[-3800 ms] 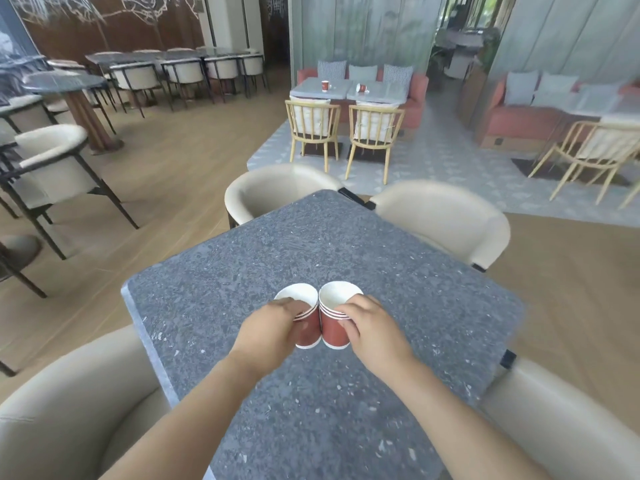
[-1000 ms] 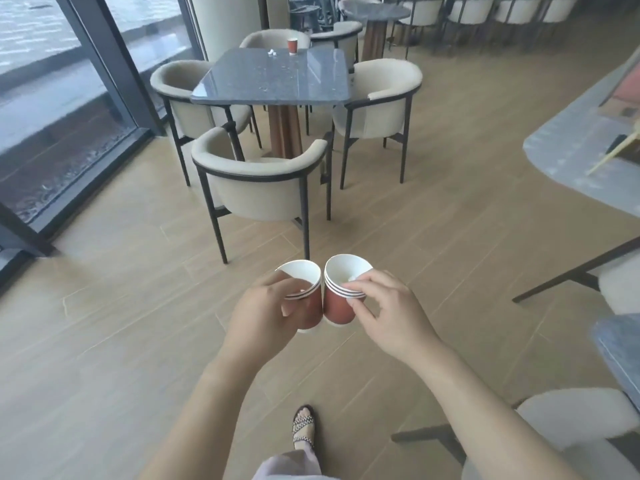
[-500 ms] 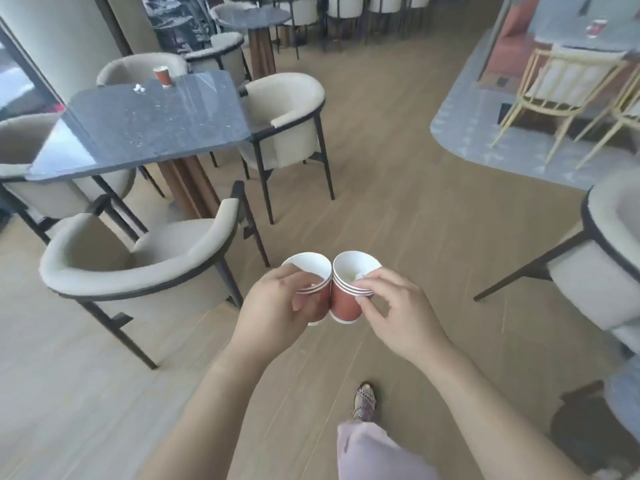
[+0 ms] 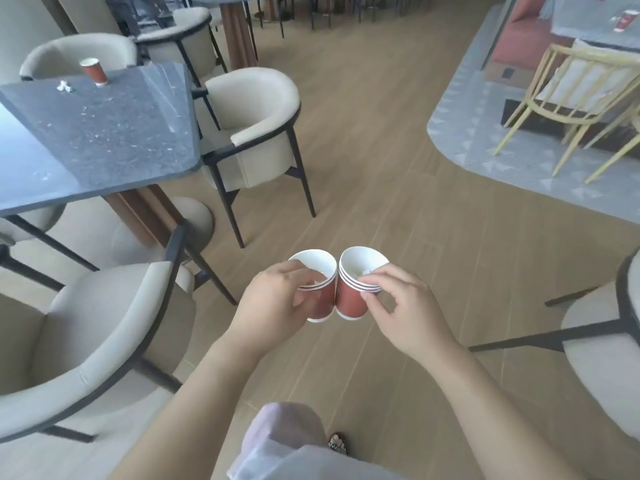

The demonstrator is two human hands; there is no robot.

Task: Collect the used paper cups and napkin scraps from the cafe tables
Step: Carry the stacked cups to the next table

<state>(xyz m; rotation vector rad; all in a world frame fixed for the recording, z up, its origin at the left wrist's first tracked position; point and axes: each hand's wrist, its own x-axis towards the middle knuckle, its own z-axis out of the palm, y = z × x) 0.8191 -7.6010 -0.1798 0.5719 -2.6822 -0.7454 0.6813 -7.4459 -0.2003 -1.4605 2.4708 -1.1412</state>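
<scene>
Two stacks of red paper cups are held side by side above the floor [image 4: 377, 161], their sides touching. The left stack [image 4: 327, 296] sits in the left hand [image 4: 273, 306], whose fingers and thumb curl round its wall. The right stack [image 4: 349, 301] hangs from the right hand [image 4: 405, 313], thumb and fingertips pinching its rim while the other fingers stay loosely bent. Both stacks tilt away, their white insides showing; something pale lies in the right one, too blurred to tell what.

Up left, a single cup [image 4: 94, 71] stands upright near the far edge of a dark speckled surface [image 4: 104, 133], with a white napkin scrap [image 4: 64, 86] just beside it. Cream armchairs ring that surface: one [image 4: 256, 123] at its right side, one [image 4: 104, 334] close at the lower left. Another armchair [image 4: 606, 344] shows at the right edge.

Far right, a grey rug [image 4: 485, 150] carries a wooden chair [image 4: 571, 84], and beyond it a further red cup [image 4: 611, 24] stands on a pale table.
</scene>
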